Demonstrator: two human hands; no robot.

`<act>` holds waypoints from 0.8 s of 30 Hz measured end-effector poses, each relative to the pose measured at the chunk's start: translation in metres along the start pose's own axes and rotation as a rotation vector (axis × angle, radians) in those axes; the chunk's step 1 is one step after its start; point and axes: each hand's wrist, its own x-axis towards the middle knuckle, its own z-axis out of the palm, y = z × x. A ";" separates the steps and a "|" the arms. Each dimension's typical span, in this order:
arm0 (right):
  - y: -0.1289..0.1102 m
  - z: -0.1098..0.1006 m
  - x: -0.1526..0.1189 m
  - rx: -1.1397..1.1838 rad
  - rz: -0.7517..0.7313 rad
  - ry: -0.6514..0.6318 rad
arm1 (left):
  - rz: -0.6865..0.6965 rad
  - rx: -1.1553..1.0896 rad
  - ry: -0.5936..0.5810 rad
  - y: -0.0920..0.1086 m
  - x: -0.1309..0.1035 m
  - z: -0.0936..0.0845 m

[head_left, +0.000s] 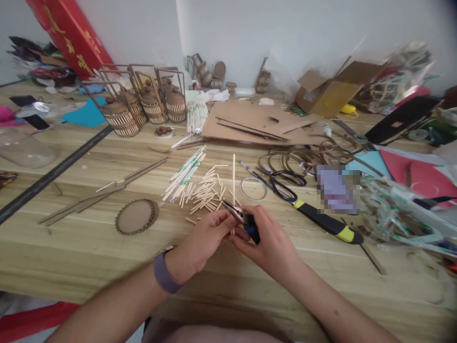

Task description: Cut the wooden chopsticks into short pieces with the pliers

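Observation:
My right hand [266,236] is closed round a pair of pliers [241,216] with dark jaws and a black-and-blue grip. The jaws point up and to the left. My left hand [209,233] pinches a pale wooden chopstick [233,178] close to the jaws; the stick points away from me and passes behind the pliers. Fingers partly hide its near end. Just beyond my hands lies a loose pile of short cut stick pieces [207,193]. Paper-wrapped chopsticks [185,171] with green print lie behind the pile.
Left of my hands lie scalloped cardboard discs [134,216] and brown strips [103,193]. To the right are a tape ring [253,188], black scissors [285,183] and a black-and-yellow cutter [324,221]. Small lidded baskets with handles [153,107] and a cardboard sheet [246,124] stand farther back.

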 end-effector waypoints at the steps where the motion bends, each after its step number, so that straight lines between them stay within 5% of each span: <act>1: 0.000 -0.002 0.001 0.041 0.039 0.009 | 0.013 0.006 0.023 0.002 0.000 -0.001; 6: -0.002 -0.014 0.004 0.517 0.401 -0.161 | 0.114 0.118 0.268 0.013 -0.002 -0.007; 11: -0.001 -0.006 0.001 1.291 0.650 -0.452 | 0.066 -0.010 -0.025 0.010 -0.004 -0.005; 15: -0.002 0.002 -0.002 1.428 0.730 -0.562 | -0.046 -0.018 -0.058 0.009 -0.006 0.000; 24: -0.007 -0.009 -0.007 1.481 0.779 -0.558 | -0.015 -0.020 -0.027 0.016 -0.008 0.000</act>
